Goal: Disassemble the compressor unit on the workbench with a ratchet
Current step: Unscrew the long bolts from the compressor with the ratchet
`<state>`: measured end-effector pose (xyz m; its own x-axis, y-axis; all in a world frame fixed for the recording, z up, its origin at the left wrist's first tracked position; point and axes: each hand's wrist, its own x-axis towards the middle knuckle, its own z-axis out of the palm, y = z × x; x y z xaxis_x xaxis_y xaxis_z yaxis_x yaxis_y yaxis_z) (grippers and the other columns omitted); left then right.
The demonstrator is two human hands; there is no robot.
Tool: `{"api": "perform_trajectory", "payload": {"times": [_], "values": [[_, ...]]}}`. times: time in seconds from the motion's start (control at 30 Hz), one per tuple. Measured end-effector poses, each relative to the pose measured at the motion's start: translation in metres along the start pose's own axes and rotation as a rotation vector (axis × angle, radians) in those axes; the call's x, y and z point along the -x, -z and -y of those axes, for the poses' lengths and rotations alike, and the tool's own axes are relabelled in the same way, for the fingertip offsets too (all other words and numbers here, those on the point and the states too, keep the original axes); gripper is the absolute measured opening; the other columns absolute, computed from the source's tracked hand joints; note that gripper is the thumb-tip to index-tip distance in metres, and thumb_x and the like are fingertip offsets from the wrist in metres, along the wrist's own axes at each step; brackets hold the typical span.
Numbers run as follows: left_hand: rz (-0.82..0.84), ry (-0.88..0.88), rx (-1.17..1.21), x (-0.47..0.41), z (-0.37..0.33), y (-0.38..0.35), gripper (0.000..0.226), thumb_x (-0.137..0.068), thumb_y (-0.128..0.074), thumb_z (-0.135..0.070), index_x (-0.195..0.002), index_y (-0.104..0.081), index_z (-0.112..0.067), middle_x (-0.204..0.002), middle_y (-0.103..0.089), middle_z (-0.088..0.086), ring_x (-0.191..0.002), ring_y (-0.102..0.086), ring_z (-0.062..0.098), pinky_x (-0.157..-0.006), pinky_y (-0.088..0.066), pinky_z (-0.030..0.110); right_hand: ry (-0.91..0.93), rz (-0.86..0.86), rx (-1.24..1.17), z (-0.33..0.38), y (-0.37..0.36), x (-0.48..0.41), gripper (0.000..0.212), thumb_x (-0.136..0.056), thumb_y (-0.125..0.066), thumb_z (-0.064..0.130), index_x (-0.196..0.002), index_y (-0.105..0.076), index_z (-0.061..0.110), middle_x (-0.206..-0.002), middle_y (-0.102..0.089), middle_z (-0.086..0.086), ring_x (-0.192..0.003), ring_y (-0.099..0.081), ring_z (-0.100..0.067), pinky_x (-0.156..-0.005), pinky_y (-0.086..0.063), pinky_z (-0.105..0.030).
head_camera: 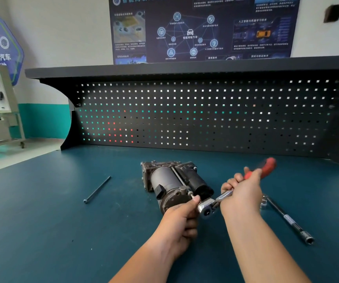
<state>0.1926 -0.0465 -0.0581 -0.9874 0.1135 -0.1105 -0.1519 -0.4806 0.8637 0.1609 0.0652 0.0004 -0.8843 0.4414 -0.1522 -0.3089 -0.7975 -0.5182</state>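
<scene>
Right of our right hand [242, 193], an extension bar [289, 220] lies slanted on the counter [42, 221]; well left of our left hand [179, 223] rests a long loose bolt [97, 189]. Beyond both hands the pegboard panel [205, 115] walls off the counter's far edge, and bare counter runs between left hand and bolt. Our right hand wraps the ratchet [225, 198] at its shaft, while the left thumb and curled fingers pinch its head against the compressor unit [174, 184]'s near end, just ahead.

compressor [172, 184] mid-workbench [42, 231] | long bolt [97, 189] left | extension bar [286, 219] right
</scene>
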Motion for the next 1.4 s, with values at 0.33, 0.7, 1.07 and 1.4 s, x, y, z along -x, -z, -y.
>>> {"api": "perform_trajectory", "payload": {"times": [0.33, 0.7, 1.07, 1.4], "values": [[0.001, -0.026, -0.113, -0.007, 0.004, 0.004, 0.021, -0.075, -0.058, -0.01, -0.058, -0.047, -0.016, -0.048, -0.036, -0.003, -0.04, -0.027, 0.007, -0.042, -0.016, 0.019, 0.855, 0.99, 0.729, -0.027, -0.001, 0.055, 0.021, -0.083, -0.05, 0.048, -0.098, -0.053, 0.034, -0.065, -0.054, 0.023, -0.058, -0.048, 0.004, -0.058, -0.038, -0.013], [0.024, -0.071, -0.129, -0.003, 0.004, 0.002, 0.053, -0.091, -0.054, -0.012, -0.038, -0.051, -0.017, -0.045, -0.029, -0.009, -0.037, -0.018, 0.003, -0.035, -0.01, 0.014, 0.555, 0.595, 0.379, -0.018, -0.009, 0.043, 0.021, -0.087, -0.047, 0.046, -0.09, -0.055, 0.027, -0.051, -0.043, 0.015, -0.044, -0.034, 0.0, -0.045, -0.029, -0.015], [-0.018, -0.039, -0.068, 0.0, 0.001, -0.001, 0.047, -0.086, -0.063, -0.024, -0.044, -0.044, -0.022, -0.046, -0.032, -0.009, -0.036, -0.021, 0.004, -0.034, -0.013, 0.014, 0.164, 0.097, 0.093, -0.001, -0.008, 0.014, 0.025, -0.098, -0.036, 0.041, -0.083, -0.051, 0.025, -0.05, -0.032, 0.012, -0.038, -0.025, -0.005, -0.037, -0.021, -0.016], [-0.023, -0.064, -0.181, -0.001, 0.003, -0.001, 0.02, -0.07, -0.053, -0.012, -0.05, -0.053, -0.018, -0.049, -0.039, -0.001, -0.042, -0.028, 0.009, -0.046, -0.014, 0.023, 0.952, 0.97, 0.721, -0.03, 0.0, 0.059, 0.014, -0.084, -0.048, 0.042, -0.096, -0.052, 0.035, -0.071, -0.058, 0.029, -0.061, -0.053, 0.009, -0.06, -0.036, -0.004]]}}
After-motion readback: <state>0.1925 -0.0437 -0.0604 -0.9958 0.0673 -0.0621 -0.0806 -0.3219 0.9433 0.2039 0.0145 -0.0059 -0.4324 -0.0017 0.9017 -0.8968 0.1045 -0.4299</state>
